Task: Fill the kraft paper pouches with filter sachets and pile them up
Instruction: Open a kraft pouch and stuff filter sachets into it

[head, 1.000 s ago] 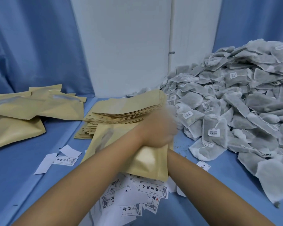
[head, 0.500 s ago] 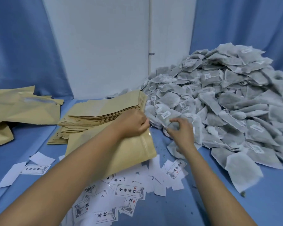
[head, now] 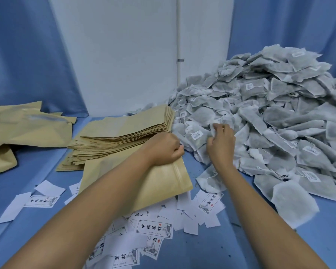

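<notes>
The kraft pouch [head: 163,183] lies in the centre of the frame, a little below the middle, with its zip edge turned to the right. Its upper corner is gripped by the left hand [head: 163,150], whose fingers are curled tight round the edge. The lower part of the pouch is laid over scattered paper labels [head: 153,228], some printed and some blank.

Just to the right, a sachet [head: 211,130] is pinched by the bent fingers and thumb of the right hand [head: 220,141] at the near edge of the heap of filter sachets [head: 270,117]. This grey heap fills the right side of the frame, and small white tags are seen on several sachets.

Behind the left hand, a stack of flat pouches [head: 124,136] is fanned out and touches the heap at its far end. At the left edge, well apart, a pile of pouches [head: 27,131] is seen lying loosely.

Everything is set on a blue surface [head: 250,239]. At the back, a white panel [head: 114,55] stands between blue curtains [head: 23,55].
</notes>
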`<move>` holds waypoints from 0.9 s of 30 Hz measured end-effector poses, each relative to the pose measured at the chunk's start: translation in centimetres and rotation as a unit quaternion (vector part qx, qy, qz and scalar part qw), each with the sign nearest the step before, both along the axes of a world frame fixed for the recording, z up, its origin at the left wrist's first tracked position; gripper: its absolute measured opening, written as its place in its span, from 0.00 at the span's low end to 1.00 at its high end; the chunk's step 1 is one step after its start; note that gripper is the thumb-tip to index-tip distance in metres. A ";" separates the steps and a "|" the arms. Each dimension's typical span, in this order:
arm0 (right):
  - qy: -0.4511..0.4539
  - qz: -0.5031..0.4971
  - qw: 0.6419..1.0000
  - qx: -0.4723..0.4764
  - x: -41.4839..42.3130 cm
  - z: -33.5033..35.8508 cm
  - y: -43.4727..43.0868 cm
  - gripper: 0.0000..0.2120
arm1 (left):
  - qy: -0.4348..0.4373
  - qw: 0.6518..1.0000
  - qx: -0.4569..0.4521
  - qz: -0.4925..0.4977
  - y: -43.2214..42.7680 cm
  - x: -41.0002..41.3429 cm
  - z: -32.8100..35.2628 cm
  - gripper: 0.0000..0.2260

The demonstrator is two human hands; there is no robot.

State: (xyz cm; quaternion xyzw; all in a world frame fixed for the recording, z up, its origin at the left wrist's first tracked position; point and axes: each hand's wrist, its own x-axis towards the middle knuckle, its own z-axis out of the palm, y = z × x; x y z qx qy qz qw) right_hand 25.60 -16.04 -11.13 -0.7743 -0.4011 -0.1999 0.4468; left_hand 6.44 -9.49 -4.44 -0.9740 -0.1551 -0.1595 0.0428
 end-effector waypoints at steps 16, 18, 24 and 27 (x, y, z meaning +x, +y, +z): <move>0.453 0.299 0.809 0.228 -3.3 0.1 -0.2 0.06 | -0.075 0.997 -0.024 -0.023 0.6 -1.6 -0.5 0.20; 0.519 0.351 0.745 0.229 -4.0 0.1 -1.3 0.04 | -0.088 0.996 -0.024 -0.015 0.8 -1.8 -0.4 0.22; 0.622 0.453 0.604 0.209 -7.1 0.8 -2.3 0.08 | -0.137 0.990 -0.020 -0.018 1.1 -2.8 -0.2 0.21; 0.598 0.471 0.630 0.155 -8.1 1.0 -1.8 0.08 | -0.175 0.983 -0.052 -0.018 1.3 -3.9 -0.6 0.20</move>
